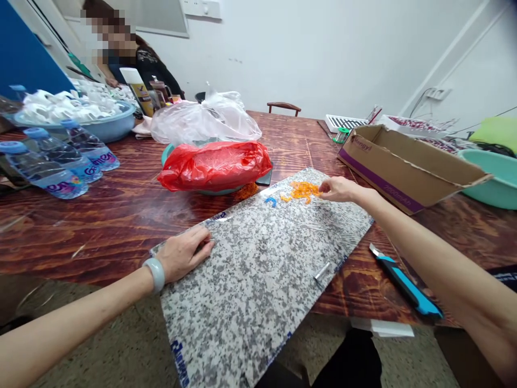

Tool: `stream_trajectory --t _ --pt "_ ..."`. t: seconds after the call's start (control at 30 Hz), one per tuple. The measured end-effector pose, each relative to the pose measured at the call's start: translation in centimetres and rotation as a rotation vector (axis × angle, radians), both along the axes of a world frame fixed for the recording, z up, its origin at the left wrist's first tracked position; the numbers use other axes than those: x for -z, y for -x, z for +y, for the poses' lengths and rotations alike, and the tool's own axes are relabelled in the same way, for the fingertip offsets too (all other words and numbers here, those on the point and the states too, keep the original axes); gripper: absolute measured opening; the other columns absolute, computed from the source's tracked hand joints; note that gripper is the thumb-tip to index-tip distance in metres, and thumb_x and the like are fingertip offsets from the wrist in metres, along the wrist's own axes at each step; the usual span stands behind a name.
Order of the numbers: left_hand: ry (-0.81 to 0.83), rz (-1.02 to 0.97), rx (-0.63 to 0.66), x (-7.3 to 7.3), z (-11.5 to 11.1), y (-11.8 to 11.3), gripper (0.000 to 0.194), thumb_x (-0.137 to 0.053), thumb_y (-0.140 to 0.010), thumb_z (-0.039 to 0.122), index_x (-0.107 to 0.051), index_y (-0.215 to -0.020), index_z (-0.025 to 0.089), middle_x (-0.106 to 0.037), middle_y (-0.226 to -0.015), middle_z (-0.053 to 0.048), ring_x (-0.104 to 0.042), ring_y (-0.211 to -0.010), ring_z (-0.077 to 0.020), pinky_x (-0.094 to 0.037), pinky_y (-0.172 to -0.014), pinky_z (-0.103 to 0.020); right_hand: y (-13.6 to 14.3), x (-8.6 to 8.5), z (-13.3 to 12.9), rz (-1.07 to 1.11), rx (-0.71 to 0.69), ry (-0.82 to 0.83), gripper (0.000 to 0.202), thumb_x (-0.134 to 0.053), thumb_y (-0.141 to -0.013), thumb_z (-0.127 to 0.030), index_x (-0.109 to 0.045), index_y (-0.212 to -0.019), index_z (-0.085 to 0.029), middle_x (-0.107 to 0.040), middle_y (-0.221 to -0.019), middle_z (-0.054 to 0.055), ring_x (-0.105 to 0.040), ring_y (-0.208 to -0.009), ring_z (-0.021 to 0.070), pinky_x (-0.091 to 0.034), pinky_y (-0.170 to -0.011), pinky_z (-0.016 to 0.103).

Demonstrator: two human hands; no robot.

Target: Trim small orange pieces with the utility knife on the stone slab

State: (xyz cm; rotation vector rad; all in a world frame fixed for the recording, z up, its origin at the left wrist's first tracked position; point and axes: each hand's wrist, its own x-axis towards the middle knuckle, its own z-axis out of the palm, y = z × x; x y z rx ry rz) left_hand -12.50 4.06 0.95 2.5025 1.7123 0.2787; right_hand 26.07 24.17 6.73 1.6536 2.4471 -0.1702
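Note:
At the far part of a speckled grey stone-patterned board (250, 253), my right hand (339, 190) has its fingertips pinched together at the edge of a pile of small orange pieces (304, 189). Whether a piece is between those fingers is hidden. A blue curved piece (270, 201) lies just left of the pile. My left hand (186, 253), with a pale bangle on the wrist, rests on the board's left edge. Its fingers are curled, thumb against forefinger, with a tiny shiny bit at the tips that I cannot make out. A short metal rod (322, 271) lies near the right edge.
A blue utility knife (406, 283) lies right of the board. Behind it stands an open cardboard box (412, 167). A red plastic bag (216, 166) and a clear bag (210, 116) sit beyond the board. Water bottles (48, 167) lie left, near a blue basin (117, 126). A person (157, 70) is at the back.

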Motion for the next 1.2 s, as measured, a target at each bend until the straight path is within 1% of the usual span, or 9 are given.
stream_trajectory --t 0.1,0.23,0.57,0.7,0.83,0.9,0.97,1.1,1.2 --pt "0.004 0.004 -0.004 0.0 0.0 0.0 0.022 -0.033 -0.086 0.037 -0.045 -0.081 0.019 -0.049 -0.080 -0.001 -0.049 -0.072 -0.0148 -0.037 -0.065 -0.025 -1.5 1.0 -0.1 -0.051 -0.037 0.065 0.033 -0.056 -0.068 -0.036 -0.063 -0.098 -0.024 -0.064 -0.096 0.003 -0.058 -0.085 0.0192 -0.041 -0.067 0.023" --pt "0.002 0.005 -0.008 0.0 0.0 0.0 0.023 -0.033 -0.086 0.037 -0.045 -0.080 0.019 -0.049 -0.080 -0.001 -0.049 -0.072 -0.0145 -0.037 -0.065 -0.025 -1.7 2.0 -0.3 -0.105 -0.084 0.035 0.041 -0.058 -0.065 -0.035 -0.061 -0.103 -0.021 -0.062 -0.102 0.006 -0.055 -0.091 0.0220 -0.040 -0.067 0.025" --pt "-0.002 0.006 -0.012 0.1 0.0 -0.1 0.024 -0.032 -0.086 0.038 -0.047 -0.081 0.019 -0.050 -0.080 -0.001 -0.049 -0.070 -0.0143 -0.037 -0.064 -0.024 -1.3 3.1 -0.7 -0.160 -0.234 0.006 0.019 -0.052 -0.063 -0.023 -0.062 -0.076 -0.014 -0.061 -0.068 0.005 -0.053 -0.060 0.0146 -0.031 -0.051 0.022" --pt "-0.022 -0.022 -0.010 0.0 0.0 -0.1 0.024 -0.034 -0.085 0.037 -0.048 -0.080 0.019 -0.051 -0.081 -0.002 -0.050 -0.071 -0.0146 -0.038 -0.065 -0.025 -1.1 2.7 -1.2 -0.112 -0.228 0.049 0.013 -0.053 -0.061 -0.020 -0.060 -0.071 -0.014 -0.059 -0.064 0.002 -0.050 -0.057 0.0120 -0.031 -0.050 0.020" --pt "-0.033 -0.035 -0.020 -0.1 -0.1 -0.2 0.023 -0.034 -0.085 0.037 -0.048 -0.079 0.019 -0.051 -0.079 -0.002 -0.049 -0.071 -0.0146 -0.037 -0.063 -0.025 0.1 0.8 -1.8 0.012 -0.276 0.038 0.008 -0.053 -0.062 -0.021 -0.056 -0.067 -0.016 -0.056 -0.061 -0.001 -0.047 -0.055 0.0099 -0.032 -0.050 0.019" --pt "-0.032 -0.040 -0.020 -0.1 -0.3 -0.3 0.023 -0.033 -0.086 0.036 -0.047 -0.078 0.019 -0.050 -0.078 -0.002 -0.049 -0.071 -0.0144 -0.037 -0.063 -0.025 1.9 -1.0 -1.7 0.083 -0.348 -0.010 0.006 -0.053 -0.064 -0.022 -0.055 -0.065 -0.016 -0.054 -0.059 -0.002 -0.045 -0.054 0.0088 -0.032 -0.050 0.020" --pt "-0.030 -0.038 -0.015 -0.2 -0.4 -0.3 0.022 -0.032 -0.087 0.035 -0.045 -0.077 0.019 -0.049 -0.078 -0.002 -0.048 -0.072 -0.0144 -0.037 -0.064 -0.025 4.8 -3.0 -1.3 0.130 -0.425 -0.072 0.006 -0.054 -0.064 -0.022 -0.054 -0.065 -0.016 -0.053 -0.059 -0.002 -0.044 -0.053 0.0081 -0.032 -0.050 0.020" --pt "-0.030 -0.022 -0.020 -0.2 -0.6 -0.3 0.020 -0.033 -0.087 0.032 -0.045 -0.078 0.019 -0.048 -0.080 -0.002 -0.047 -0.074 -0.0144 -0.037 -0.066 -0.025 13.1 -6.6 0.0 0.165 -0.549 -0.205 0.006 -0.056 -0.066 -0.020 -0.057 -0.068 -0.014 -0.054 -0.061 0.001 -0.046 -0.056 0.0105 -0.034 -0.052 0.023" --pt "-0.029 -0.019 -0.021 -0.2 -0.6 -0.1 0.019 -0.033 -0.088 0.031 -0.045 -0.080 0.019 -0.048 -0.080 -0.002 -0.047 -0.075 -0.0144 -0.038 -0.066 -0.025 19.4 -7.9 0.9 0.145 -0.575 -0.259 0.013 -0.055 -0.069 -0.018 -0.062 -0.078 -0.012 -0.059 -0.073 0.008 -0.051 -0.067 0.0155 -0.038 -0.058 0.026"
